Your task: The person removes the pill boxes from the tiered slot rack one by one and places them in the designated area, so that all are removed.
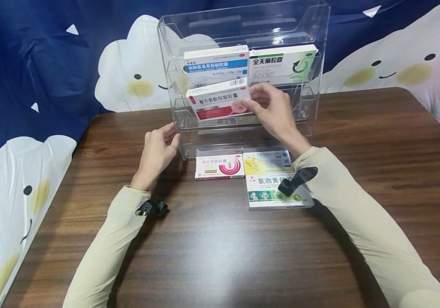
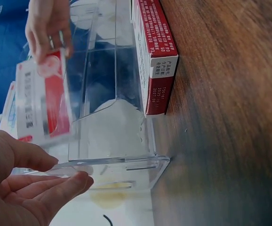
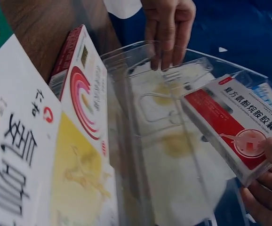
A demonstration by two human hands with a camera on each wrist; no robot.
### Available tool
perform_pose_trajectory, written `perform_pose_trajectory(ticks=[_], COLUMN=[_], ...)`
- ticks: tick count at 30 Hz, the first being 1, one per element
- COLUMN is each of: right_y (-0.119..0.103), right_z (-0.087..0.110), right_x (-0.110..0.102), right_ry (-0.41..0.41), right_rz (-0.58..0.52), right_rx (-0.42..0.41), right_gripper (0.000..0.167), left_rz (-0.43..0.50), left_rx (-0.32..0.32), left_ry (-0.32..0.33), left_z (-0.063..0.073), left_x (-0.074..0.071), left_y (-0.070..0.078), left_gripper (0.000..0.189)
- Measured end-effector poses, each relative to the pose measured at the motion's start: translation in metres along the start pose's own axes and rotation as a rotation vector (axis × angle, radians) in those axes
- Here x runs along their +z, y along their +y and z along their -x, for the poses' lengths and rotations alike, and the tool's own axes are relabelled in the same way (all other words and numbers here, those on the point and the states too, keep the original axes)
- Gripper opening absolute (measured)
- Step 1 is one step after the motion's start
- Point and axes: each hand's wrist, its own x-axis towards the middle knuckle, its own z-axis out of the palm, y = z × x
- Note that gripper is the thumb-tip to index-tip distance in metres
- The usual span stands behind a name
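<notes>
My right hand (image 1: 275, 112) pinches a red-and-white medicine box (image 1: 217, 102) at its right end, thumb on the printed front. The box is slightly tilted, at the middle tier of a clear tiered display rack (image 1: 239, 30). At the rack's lower left side, my left hand (image 1: 159, 149) holds the edge of the side panel between thumb and fingers, as the left wrist view shows. Just behind the held box, a blue-and-white medicine box (image 1: 216, 66) stands in the tier above. Beside it stands a green-and-white medicine box (image 1: 284, 66).
On the wooden table (image 1: 204, 256), before the rack, lie a pink-and-white medicine box (image 1: 220, 167), a yellow-and-white box (image 1: 267, 162) and a larger white-and-green box (image 1: 270, 201). A blue curtain (image 1: 50, 55) with cloud faces hangs behind the table.
</notes>
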Motion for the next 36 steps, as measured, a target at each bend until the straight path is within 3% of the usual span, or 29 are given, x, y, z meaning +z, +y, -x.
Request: perform_pose_trajectory(ticks=[5,10,18,24,29,36], right_y=[-0.009,-0.015,-0.013,-0.009,-0.008,-0.002], right_z=[0.011,0.025,0.047,0.065,0.072,0.077], right_x=[-0.016,-0.028,-0.036,-0.038,-0.037,-0.038], right_ry=[0.075,0.061,-0.013,-0.039,-0.09,-0.193], right_rz=[0.013,0.057,-0.015,0.009,0.003,-0.076], right_rx=[-0.068,-0.077,0.042,0.077,0.114,0.249], right_gripper=[0.029,0.03,0.029,0.028,0.029,0.035], left_rz=[-0.004,-0.004,0.001,0.002,-0.002,-0.011], left_rx=[0.002,0.018,0.027,0.024,0.018,0.025], left_ry=[-0.004,0.004,0.003,-0.007,-0.008,-0.006], left_z=[0.001,0.001,0.002,0.001,0.0,0.0], left_x=[-0.002,-0.001,-0.001,-0.001,-0.001,-0.001], left_y=[0.001,0.0,-0.001,0.0,-0.001,0.0], left_gripper=[0.039,0.038,0.038,0.038,0.038,0.038])
